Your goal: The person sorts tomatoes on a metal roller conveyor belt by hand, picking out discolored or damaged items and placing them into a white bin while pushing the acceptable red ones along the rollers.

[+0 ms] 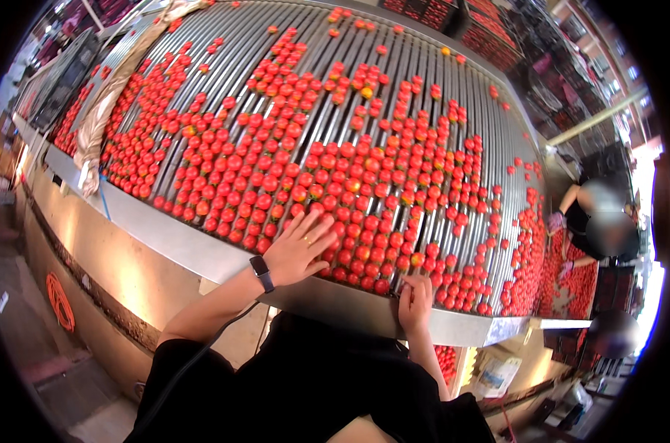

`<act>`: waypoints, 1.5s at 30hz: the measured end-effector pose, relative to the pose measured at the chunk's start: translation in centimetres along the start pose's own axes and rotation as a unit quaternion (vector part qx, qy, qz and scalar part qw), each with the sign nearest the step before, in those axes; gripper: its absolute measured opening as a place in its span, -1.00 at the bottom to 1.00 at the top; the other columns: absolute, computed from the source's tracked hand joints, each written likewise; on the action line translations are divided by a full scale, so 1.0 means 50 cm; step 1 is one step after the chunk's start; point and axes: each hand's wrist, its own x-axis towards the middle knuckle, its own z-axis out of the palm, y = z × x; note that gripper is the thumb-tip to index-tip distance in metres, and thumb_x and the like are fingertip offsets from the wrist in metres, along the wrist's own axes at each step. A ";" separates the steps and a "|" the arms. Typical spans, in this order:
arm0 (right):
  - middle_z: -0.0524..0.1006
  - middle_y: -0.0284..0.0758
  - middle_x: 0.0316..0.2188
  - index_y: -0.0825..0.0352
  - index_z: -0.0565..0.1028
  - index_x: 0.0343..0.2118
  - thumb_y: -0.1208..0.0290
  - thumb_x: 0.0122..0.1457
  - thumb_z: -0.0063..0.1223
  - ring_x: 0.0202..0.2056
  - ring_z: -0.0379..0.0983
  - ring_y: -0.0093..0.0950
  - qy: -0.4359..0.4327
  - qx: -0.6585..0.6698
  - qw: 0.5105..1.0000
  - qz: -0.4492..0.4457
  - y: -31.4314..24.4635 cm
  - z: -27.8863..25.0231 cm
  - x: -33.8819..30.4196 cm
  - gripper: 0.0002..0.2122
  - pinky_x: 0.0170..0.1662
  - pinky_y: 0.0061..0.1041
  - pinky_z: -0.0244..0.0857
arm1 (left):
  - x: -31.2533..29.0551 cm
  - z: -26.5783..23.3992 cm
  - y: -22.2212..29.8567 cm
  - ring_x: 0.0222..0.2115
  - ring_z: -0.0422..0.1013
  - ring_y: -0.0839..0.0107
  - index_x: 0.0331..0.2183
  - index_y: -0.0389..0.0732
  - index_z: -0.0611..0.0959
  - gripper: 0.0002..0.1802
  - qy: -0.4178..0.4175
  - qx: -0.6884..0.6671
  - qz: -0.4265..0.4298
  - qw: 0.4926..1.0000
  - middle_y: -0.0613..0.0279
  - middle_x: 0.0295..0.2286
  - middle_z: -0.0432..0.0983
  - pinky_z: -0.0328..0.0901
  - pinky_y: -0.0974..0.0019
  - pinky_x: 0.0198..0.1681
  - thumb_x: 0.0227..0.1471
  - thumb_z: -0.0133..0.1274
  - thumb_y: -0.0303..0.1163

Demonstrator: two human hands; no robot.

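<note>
Red tomatoes (pixel 261 177) lie in rows on a wide conveyor of metal rollers (pixel 224 52), a few of them yellow or orange, like the yellow tomato (pixel 366 93). My left hand (pixel 298 247) is open, palm down, fingers stretched over the tomatoes near the conveyor's front edge. A dark watch (pixel 261 273) sits on that wrist. To its right, my right hand (pixel 415 297) is at the metal front rim (pixel 327 299), beside the nearest tomatoes. Its fingers are curled in, and what they hold, if anything, is hidden.
Brown wrapping (pixel 102 111) runs along the left part of the conveyor. At the right, another person (pixel 608 221) reaches over more tomatoes. Stacked crates (pixel 490 33) of tomatoes stand behind. An orange coiled hose (pixel 60 303) hangs low at the left.
</note>
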 end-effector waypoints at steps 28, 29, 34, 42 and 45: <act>0.44 -0.19 -0.41 0.38 0.48 -0.34 0.70 0.03 -0.13 -0.37 0.42 -0.24 0.036 0.082 0.993 0.079 0.073 -0.059 -0.017 -0.83 -0.33 -0.39 0.32 | 0.358 0.042 -0.094 0.17 0.00 0.06 0.12 -0.14 0.27 -0.45 0.037 0.065 -0.066 0.995 0.01 0.15 0.07 -0.11 0.04 0.23 0.14 -0.17 -0.13; 0.44 -0.19 -0.41 0.38 0.48 -0.34 0.70 0.03 -0.13 -0.37 0.42 -0.24 0.035 0.085 0.992 0.083 0.074 -0.063 -0.018 -0.83 -0.33 -0.39 0.32 | 0.368 0.046 -0.083 0.21 -0.06 0.08 0.13 -0.13 0.26 -0.45 -0.027 0.087 -0.071 0.993 0.03 0.18 0.01 -0.11 0.02 0.23 0.16 -0.20 -0.12; 0.47 -0.19 -0.44 0.40 0.46 -0.30 0.67 0.09 -0.12 -0.42 0.43 -0.28 0.044 0.084 0.986 0.137 0.089 -0.066 -0.031 -0.85 -0.35 -0.42 0.32 | 0.391 0.072 -0.096 0.20 -0.05 0.13 0.11 -0.10 0.30 -0.47 0.025 0.084 -0.050 0.995 0.09 0.19 0.00 -0.17 0.03 0.24 0.16 -0.18 -0.10; 0.54 -0.18 -0.42 0.37 0.47 -0.29 0.55 0.10 0.00 -0.41 0.48 -0.25 0.044 0.051 0.983 0.171 0.111 -0.072 -0.046 -0.89 -0.33 -0.41 0.34 | 0.505 0.052 -0.228 -0.02 0.27 0.04 -0.09 -0.32 0.45 -0.61 0.220 0.033 -0.099 0.970 -0.07 -0.08 0.37 0.14 0.10 0.08 0.00 -0.04 -0.38; 0.53 -0.18 -0.44 0.37 0.47 -0.32 0.55 0.09 0.01 -0.41 0.47 -0.23 0.046 0.035 0.985 0.162 0.113 -0.080 -0.044 -0.90 -0.34 -0.40 0.34 | 0.563 0.034 -0.289 -0.13 0.34 -0.01 -0.14 -0.31 0.48 -0.64 0.225 -0.014 -0.178 0.958 -0.10 -0.16 0.42 0.22 0.07 -0.02 -0.03 -0.01 -0.40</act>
